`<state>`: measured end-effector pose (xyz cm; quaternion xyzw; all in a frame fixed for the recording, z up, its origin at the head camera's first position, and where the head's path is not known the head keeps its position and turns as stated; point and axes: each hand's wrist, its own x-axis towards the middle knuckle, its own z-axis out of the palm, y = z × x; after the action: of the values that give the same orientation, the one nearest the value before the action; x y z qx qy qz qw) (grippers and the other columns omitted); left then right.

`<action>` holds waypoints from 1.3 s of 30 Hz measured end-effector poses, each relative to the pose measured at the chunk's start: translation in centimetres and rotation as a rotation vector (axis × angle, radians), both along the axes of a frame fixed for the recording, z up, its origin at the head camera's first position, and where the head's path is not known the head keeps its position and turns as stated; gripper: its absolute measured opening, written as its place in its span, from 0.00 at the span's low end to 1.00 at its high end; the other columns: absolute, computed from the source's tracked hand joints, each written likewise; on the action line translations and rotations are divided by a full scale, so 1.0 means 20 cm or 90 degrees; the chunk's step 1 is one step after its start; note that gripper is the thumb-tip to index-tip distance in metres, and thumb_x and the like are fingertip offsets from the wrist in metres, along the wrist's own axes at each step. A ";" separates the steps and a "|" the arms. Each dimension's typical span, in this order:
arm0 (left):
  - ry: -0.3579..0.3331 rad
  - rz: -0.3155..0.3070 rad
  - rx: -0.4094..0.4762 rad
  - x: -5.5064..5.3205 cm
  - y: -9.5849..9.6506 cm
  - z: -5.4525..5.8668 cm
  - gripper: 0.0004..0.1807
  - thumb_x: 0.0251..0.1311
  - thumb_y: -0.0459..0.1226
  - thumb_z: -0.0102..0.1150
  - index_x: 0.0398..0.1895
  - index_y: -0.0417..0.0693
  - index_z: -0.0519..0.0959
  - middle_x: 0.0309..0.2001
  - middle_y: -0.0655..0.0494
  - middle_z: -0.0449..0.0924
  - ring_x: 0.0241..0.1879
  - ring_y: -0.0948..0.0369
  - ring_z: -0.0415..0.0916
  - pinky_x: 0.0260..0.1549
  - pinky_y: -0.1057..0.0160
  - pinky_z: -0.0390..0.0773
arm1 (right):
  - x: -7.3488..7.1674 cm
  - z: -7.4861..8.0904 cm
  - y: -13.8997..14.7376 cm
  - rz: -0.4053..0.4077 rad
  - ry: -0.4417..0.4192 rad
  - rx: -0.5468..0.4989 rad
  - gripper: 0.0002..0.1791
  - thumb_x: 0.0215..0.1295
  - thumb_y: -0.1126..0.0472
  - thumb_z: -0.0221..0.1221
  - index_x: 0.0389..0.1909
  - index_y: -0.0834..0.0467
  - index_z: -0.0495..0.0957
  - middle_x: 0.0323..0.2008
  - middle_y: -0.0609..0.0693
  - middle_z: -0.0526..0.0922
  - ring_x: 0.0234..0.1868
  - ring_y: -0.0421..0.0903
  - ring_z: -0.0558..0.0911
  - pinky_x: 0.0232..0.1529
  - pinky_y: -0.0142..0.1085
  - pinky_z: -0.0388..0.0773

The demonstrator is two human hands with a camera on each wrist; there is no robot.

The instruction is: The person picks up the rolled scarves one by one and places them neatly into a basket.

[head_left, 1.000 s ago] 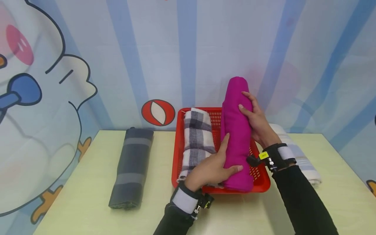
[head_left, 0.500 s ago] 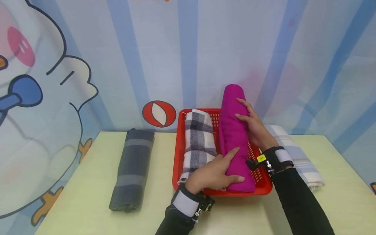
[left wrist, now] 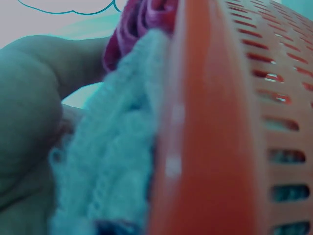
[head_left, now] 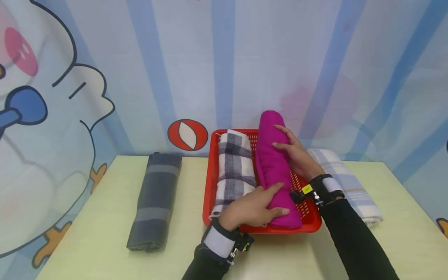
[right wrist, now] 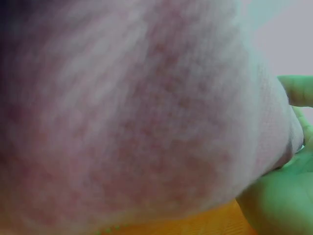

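In the head view a rolled magenta scarf (head_left: 274, 167) lies tilted in the red basket (head_left: 311, 225), its far end above the back rim. My right hand (head_left: 297, 157) grips its upper right side, thumb and fingers over the roll. My left hand (head_left: 253, 206) holds the near end between thumb and forefinger; its other fingers are hidden. Left of it in the basket lies a checked grey-and-white scarf (head_left: 236, 167), partly under my left hand. The left wrist view shows the magenta scarf's rolled end (left wrist: 146, 24) beside the basket wall (left wrist: 210, 122). Magenta cloth (right wrist: 146, 112) fills most of the right wrist view.
A rolled dark grey striped scarf (head_left: 154, 202) lies on the table (head_left: 101, 241) to the left of the basket. Behind my right wrist rests a folded white-and-blue scarf (head_left: 350, 186). A printed backdrop (head_left: 252, 58) stands close behind the table.
The magenta scarf has come down into the basket, its far end dropping and shifting left. My right hand has moved down and left with it; my left hand has stayed near the front rim.
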<state>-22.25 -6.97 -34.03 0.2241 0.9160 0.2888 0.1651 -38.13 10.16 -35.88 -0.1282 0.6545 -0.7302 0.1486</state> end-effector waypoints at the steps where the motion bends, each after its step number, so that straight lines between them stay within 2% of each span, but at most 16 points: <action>1: 0.002 -0.001 -0.004 0.00 0.00 0.00 0.40 0.67 0.56 0.56 0.78 0.61 0.55 0.59 0.51 0.73 0.54 0.59 0.70 0.51 0.62 0.78 | 0.00 0.00 0.00 0.000 -0.002 0.000 0.33 0.75 0.64 0.49 0.75 0.36 0.57 0.74 0.47 0.47 0.60 0.44 0.67 0.51 0.30 0.76; 5: 0.012 -0.005 -0.012 0.00 0.01 0.00 0.38 0.68 0.56 0.53 0.78 0.59 0.56 0.60 0.50 0.73 0.56 0.58 0.70 0.55 0.59 0.78 | -0.01 0.00 0.01 0.007 -0.006 -0.006 0.33 0.75 0.63 0.50 0.75 0.35 0.56 0.75 0.45 0.47 0.61 0.44 0.66 0.55 0.31 0.73; 10: 0.012 -0.009 -0.023 0.00 0.02 0.01 0.39 0.69 0.57 0.51 0.78 0.55 0.55 0.63 0.48 0.72 0.59 0.56 0.70 0.59 0.55 0.78 | -0.02 0.01 0.02 0.002 -0.031 -0.023 0.32 0.76 0.60 0.48 0.76 0.35 0.56 0.77 0.42 0.44 0.65 0.43 0.62 0.61 0.35 0.65; 14: 0.014 -0.013 -0.033 -0.01 0.02 0.02 0.40 0.69 0.57 0.50 0.79 0.52 0.55 0.66 0.47 0.71 0.64 0.54 0.69 0.61 0.53 0.77 | -0.02 0.02 0.02 0.015 -0.051 -0.016 0.31 0.75 0.57 0.50 0.75 0.34 0.56 0.78 0.41 0.38 0.72 0.47 0.54 0.70 0.44 0.57; 19: 0.008 -0.015 -0.039 -0.01 0.02 0.02 0.40 0.70 0.57 0.49 0.79 0.51 0.54 0.70 0.47 0.68 0.70 0.50 0.66 0.65 0.50 0.73 | -0.02 0.02 0.02 0.024 -0.068 -0.008 0.31 0.76 0.56 0.48 0.76 0.37 0.55 0.79 0.42 0.33 0.77 0.50 0.42 0.78 0.53 0.42; 26: 0.003 -0.012 -0.051 -0.01 0.02 0.01 0.40 0.70 0.57 0.50 0.78 0.50 0.55 0.71 0.49 0.68 0.72 0.50 0.64 0.68 0.50 0.70 | -0.03 0.01 0.00 0.034 -0.092 0.020 0.30 0.77 0.56 0.48 0.77 0.41 0.55 0.79 0.42 0.32 0.78 0.50 0.43 0.79 0.49 0.45; 30: -0.001 -0.011 -0.054 -0.01 0.02 0.01 0.40 0.70 0.57 0.49 0.78 0.49 0.55 0.72 0.49 0.68 0.74 0.50 0.62 0.69 0.50 0.69 | -0.04 0.00 0.00 0.038 -0.096 0.023 0.30 0.78 0.57 0.45 0.77 0.43 0.55 0.79 0.42 0.31 0.78 0.50 0.43 0.79 0.49 0.45; 35: 0.003 -0.013 -0.057 0.00 0.02 0.01 0.39 0.70 0.56 0.50 0.78 0.49 0.57 0.71 0.48 0.69 0.73 0.51 0.64 0.69 0.51 0.69 | -0.04 0.00 0.00 0.037 -0.104 0.037 0.29 0.78 0.56 0.44 0.78 0.45 0.55 0.80 0.43 0.30 0.79 0.49 0.40 0.80 0.48 0.42; 39: 0.004 -0.031 -0.069 0.00 0.02 0.02 0.37 0.70 0.53 0.52 0.77 0.46 0.59 0.70 0.48 0.70 0.71 0.53 0.66 0.69 0.54 0.69 | -0.04 0.00 0.00 0.036 -0.106 0.055 0.29 0.79 0.57 0.43 0.78 0.47 0.54 0.80 0.45 0.30 0.80 0.49 0.37 0.81 0.47 0.41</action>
<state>-22.21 -6.50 -33.73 0.2378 0.9252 0.2339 0.1811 -38.87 10.09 -35.97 -0.0785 0.6671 -0.7047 0.2285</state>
